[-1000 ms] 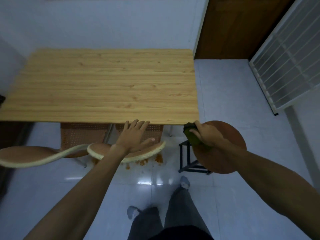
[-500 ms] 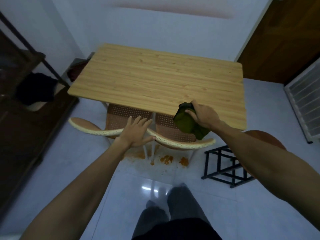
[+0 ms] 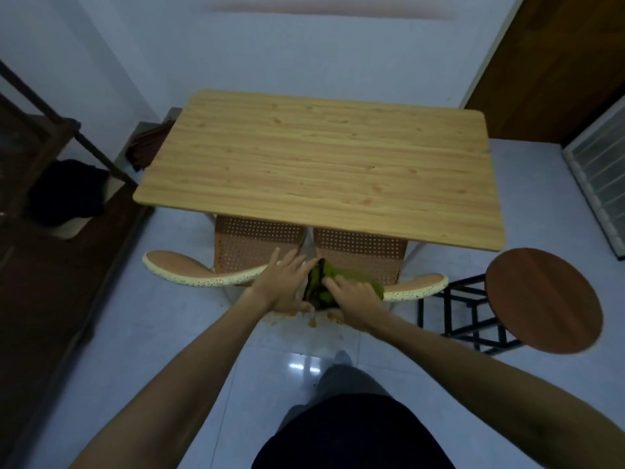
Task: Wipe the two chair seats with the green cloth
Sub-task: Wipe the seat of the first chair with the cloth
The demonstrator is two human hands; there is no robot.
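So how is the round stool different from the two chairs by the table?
The round stool has a smooth dark brown seat; each chair has an orange seat full of little holes. The stool has no back, while the chairs have curved speckled cream backs. The stool stands clear of the table; the chairs are tucked partly under it. All stand on the tiled floor.

wooden table, round stool, brown door

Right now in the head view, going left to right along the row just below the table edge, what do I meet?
Left chair backrest → left hand → green cloth → right hand → right chair backrest → round wooden stool.
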